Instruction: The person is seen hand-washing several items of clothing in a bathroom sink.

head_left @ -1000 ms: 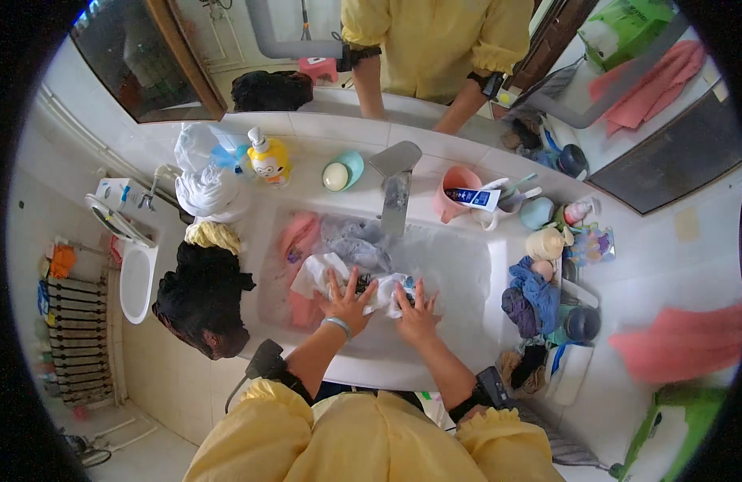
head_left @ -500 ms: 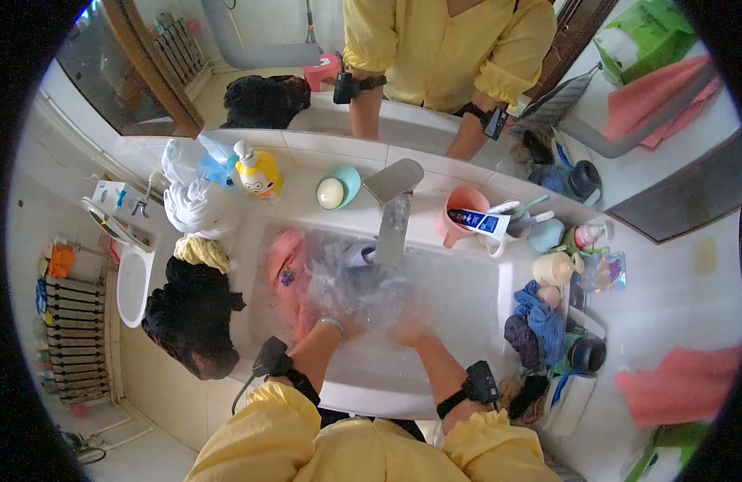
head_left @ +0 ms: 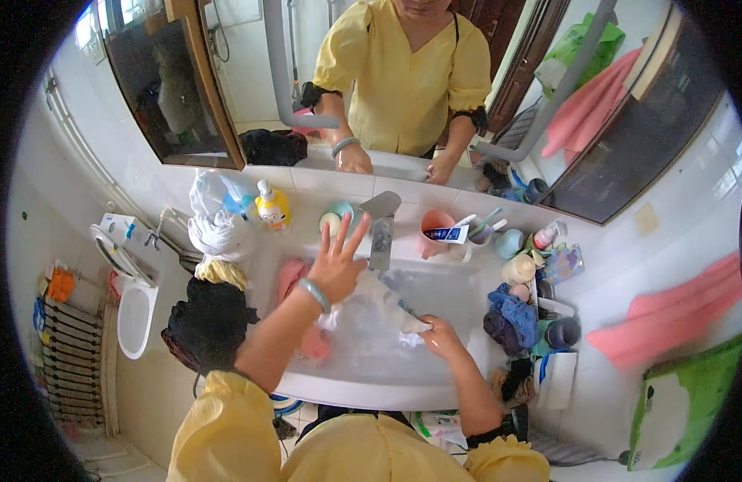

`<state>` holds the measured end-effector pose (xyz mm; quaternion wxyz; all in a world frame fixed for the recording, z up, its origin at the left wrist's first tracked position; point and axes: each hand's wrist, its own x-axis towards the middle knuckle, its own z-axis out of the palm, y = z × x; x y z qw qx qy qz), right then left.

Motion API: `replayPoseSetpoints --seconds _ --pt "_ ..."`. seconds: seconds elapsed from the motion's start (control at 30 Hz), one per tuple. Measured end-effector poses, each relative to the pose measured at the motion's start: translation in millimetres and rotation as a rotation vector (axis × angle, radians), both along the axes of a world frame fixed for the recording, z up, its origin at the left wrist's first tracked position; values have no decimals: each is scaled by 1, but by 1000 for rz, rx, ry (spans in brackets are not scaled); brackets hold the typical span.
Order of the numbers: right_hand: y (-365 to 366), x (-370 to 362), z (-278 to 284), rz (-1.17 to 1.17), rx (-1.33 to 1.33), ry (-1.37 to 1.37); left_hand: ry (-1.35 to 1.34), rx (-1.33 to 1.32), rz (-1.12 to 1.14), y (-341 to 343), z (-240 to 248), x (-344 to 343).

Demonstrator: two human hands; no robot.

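My left hand [head_left: 337,269], a bracelet at its wrist, is raised over the sink [head_left: 467,289] with its fingers spread and nothing in it. Its fingertips overlap, in view, the teal soap dish [head_left: 344,211] with pale soap [head_left: 330,222]; whether they touch cannot be told. Lower right, my right hand [head_left: 441,336] grips the edge of a wet white cloth [head_left: 379,305]. That cloth stretches from there across the water, under my left hand. On the sink's left side a pink cloth [head_left: 291,277] lies partly in the cloudy water. The metal faucet [head_left: 380,241] stands just right of my left fingers.
A yellow pump bottle [head_left: 273,210] and a pink cup [head_left: 435,229] with a toothpaste tube [head_left: 449,234] line the back ledge. Black cloth [head_left: 206,321] is heaped at the left. Blue cloth [head_left: 511,313] and several bottles crowd the right edge. A mirror hangs behind.
Both hands have come up out of the water. The left has risen toward the faucet and opened. The right now holds the white cloth's edge. The view has tilted upward.
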<state>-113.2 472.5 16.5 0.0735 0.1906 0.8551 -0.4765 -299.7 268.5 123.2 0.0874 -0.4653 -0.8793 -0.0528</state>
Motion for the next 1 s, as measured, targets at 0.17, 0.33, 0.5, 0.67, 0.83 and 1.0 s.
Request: replayPoseSetpoints --seconds 0.17,0.33,0.5,0.67,0.83,1.0 --pt "0 7 27 -3 -48 86 112 -180 -154 15 0 -37" --pt "-4 16 31 -102 -83 46 130 -225 -116 -3 -30 -30" --pt "-8 5 40 -136 39 96 -181 29 -1 -24 -21 8" --pt "-73 -38 115 -23 -256 356 -555 400 1 -14 25 45" --pt "-75 -71 164 -232 -622 440 -693 961 -245 -36 82 63" --pt "-116 -78 256 -250 -675 834 -523 810 25 -89 -7 67"
